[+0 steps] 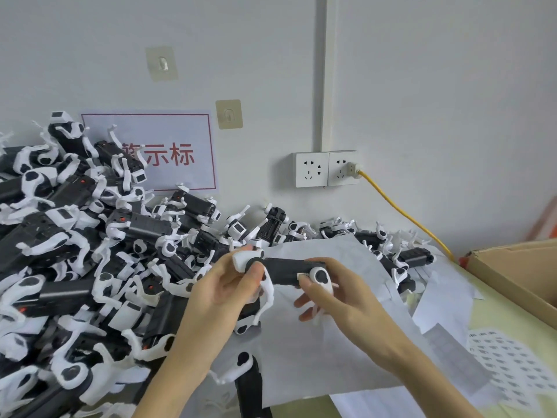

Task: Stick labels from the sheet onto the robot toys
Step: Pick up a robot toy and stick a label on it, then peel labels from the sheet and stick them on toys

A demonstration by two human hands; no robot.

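Black-and-white plastic robot toy (pixel 286 271) sits level between two bare hands, held above a large white paper sheet (pixel 319 342) on the work surface. The left hand (pixel 229 285) wraps its fingers and thumb around the toy's white front end, thumb pressed near a dark round joint. The right hand (pixel 337 288) grips the other end, thumb resting by a small pale label (pixel 302 276) on the black body beside a white hip joint, with the other fingers curled underneath among the white legs.

To the left, a big heap of similar robot toys (pixel 90 251) is piled against the wall, reaching back along the table behind the paper. A label sheet (pixel 512 360) with rows of small printed labels lies at the lower right, on top of other loose white backing papers (pixel 443 297). A brown cardboard box (pixel 518 267) stands at the right edge.

On the white wall hangs a paper sign (pixel 168 152) with red characters in a red border, partly hidden by the heap. Two adhesive hooks (pixel 229 114) are stuck above it. A double wall socket (pixel 327 169) has a yellow cable (pixel 404 212) plugged in, running down towards the box.
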